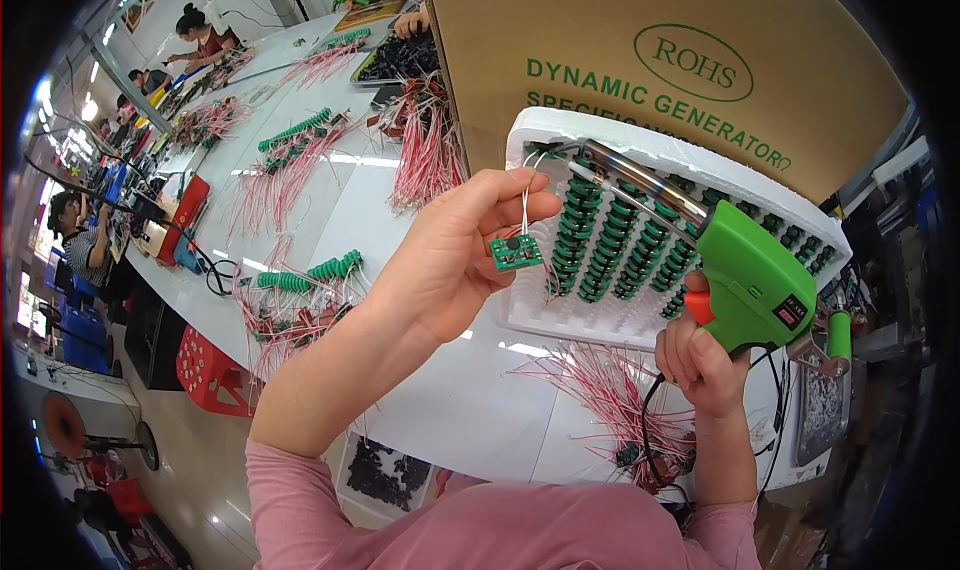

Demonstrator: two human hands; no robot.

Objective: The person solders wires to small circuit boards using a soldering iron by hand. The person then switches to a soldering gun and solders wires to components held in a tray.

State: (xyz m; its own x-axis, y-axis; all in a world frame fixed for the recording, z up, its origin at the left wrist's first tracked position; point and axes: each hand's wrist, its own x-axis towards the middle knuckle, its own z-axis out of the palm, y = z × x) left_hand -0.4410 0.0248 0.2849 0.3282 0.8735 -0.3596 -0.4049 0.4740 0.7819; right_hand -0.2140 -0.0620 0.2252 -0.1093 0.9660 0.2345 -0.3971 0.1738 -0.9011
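Observation:
My left hand (440, 255) is raised in the middle, with thumb and forefinger pinched on thin white wires (526, 208). From these wires hangs a small green circuit board (515, 254) with a round black part on it. My right hand (708, 368) is wrapped round the grip of a green soldering gun (755, 270) with an orange trigger. The gun's long metal barrel points up and left, its end close to the upper ends of the white wires; whether they touch, I cannot tell. Behind both hands, a white foam tray (590, 322) holds rows of green circuit boards (577, 235).
A big cardboard box (620, 30) stands behind the tray. Red-and-white wire bundles (600, 395) lie on the white table (480, 410), more wired boards (310, 270) to the left. A black cable (652, 430) hangs below the gun. Other people work at the far left; a red stool (212, 370) stands there.

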